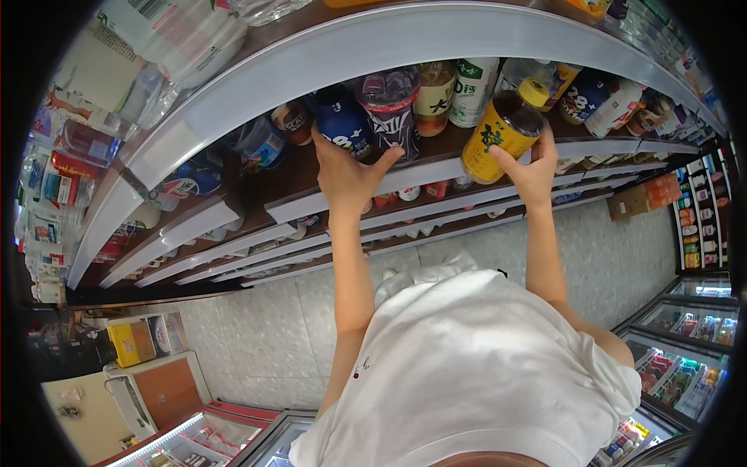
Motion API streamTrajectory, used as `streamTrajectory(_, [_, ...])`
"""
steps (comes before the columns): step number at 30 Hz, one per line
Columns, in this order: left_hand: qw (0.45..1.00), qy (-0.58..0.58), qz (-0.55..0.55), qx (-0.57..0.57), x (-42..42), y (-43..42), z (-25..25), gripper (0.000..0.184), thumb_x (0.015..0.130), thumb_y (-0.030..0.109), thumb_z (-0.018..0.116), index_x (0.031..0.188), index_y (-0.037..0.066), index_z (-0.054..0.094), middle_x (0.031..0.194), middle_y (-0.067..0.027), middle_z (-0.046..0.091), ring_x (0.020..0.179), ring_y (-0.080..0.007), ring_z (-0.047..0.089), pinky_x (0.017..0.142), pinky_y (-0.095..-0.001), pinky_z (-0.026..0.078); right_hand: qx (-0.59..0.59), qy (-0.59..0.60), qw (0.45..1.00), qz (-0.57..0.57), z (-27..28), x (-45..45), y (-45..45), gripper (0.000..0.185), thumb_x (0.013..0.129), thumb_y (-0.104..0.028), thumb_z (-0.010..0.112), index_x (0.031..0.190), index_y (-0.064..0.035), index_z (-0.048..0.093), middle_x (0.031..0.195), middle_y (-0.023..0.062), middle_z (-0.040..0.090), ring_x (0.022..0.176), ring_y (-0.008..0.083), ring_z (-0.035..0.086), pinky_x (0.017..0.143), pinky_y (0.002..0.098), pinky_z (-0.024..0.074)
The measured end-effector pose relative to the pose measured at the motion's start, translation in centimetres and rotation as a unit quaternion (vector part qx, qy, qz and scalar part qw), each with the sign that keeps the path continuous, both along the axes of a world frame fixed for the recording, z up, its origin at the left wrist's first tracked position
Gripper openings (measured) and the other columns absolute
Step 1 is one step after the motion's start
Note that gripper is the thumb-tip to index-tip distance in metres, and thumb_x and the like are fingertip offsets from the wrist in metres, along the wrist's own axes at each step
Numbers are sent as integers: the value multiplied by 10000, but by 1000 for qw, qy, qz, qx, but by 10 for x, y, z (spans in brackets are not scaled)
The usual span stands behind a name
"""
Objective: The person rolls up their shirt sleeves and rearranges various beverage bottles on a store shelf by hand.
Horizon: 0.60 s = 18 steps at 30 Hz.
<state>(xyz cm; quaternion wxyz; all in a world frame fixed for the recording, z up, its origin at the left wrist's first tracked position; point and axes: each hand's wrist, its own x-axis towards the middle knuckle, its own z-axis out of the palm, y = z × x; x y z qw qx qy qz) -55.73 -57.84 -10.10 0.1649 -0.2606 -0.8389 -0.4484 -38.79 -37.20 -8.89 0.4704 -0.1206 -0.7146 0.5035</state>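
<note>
A bottle of dark drink with a yellow label and yellow cap (499, 138) is tilted at the shelf's front edge. My right hand (534, 173) grips it from the right, with the thumb across the label. My left hand (345, 175) is at a blue bottle (339, 124) on the shelf, fingers along its left side. The left thumb is spread wide, reaching in front of a dark bottle with a white pattern (391, 117). Whether the left fingers press on the blue bottle is hard to see.
On the same shelf stand a brown coffee bottle (292, 123), a pale-labelled bottle (436, 100) and a white-and-green bottle (473, 93). A shelf lip (436, 35) curves above my hands. Lower shelves hold more goods. A cardboard box (632, 204) stands to the right, and glass-fronted coolers (677, 358) lie behind.
</note>
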Motion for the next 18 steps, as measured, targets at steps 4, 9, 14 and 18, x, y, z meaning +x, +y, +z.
streamTrajectory(4, [998, -30, -43, -27, 0, -8, 7, 1287, 491, 461, 918, 1410, -28, 163, 1265, -266, 485, 1091, -401, 577, 859, -452, 510, 37, -13, 999, -34, 1, -1, -1, 527, 646, -198, 839, 1057, -2, 574, 1042, 73, 551, 941, 181, 574, 827, 320, 460])
streamTrajectory(9, [998, -26, -49, -32, -1, -10, 6, 1297, 485, 444, 923, 1421, -15, 151, 1273, -262, 481, 1099, -399, 573, 873, -451, 505, 71, -25, 994, -74, 1, 2, 2, 549, 634, -210, 844, 1061, 8, 578, 1032, 89, 561, 933, 200, 584, 811, 316, 467])
streamTrajectory(14, [998, -34, -40, -34, 1, -8, 8, 1298, 484, 445, 923, 1422, -14, 153, 1279, -259, 479, 1111, -396, 567, 881, -453, 500, 94, -43, 991, -89, 5, 6, 5, 567, 627, -230, 848, 1063, 12, 578, 1028, 94, 566, 932, 205, 590, 805, 322, 474])
streamTrajectory(18, [998, -33, -36, -33, 1, -9, 7, 1297, 483, 468, 919, 1419, -11, 159, 1274, -256, 481, 1109, -396, 566, 878, -455, 501, 116, -51, 987, -95, 6, 7, 7, 581, 620, -246, 851, 1063, 14, 581, 1017, 94, 573, 920, 205, 594, 795, 325, 480])
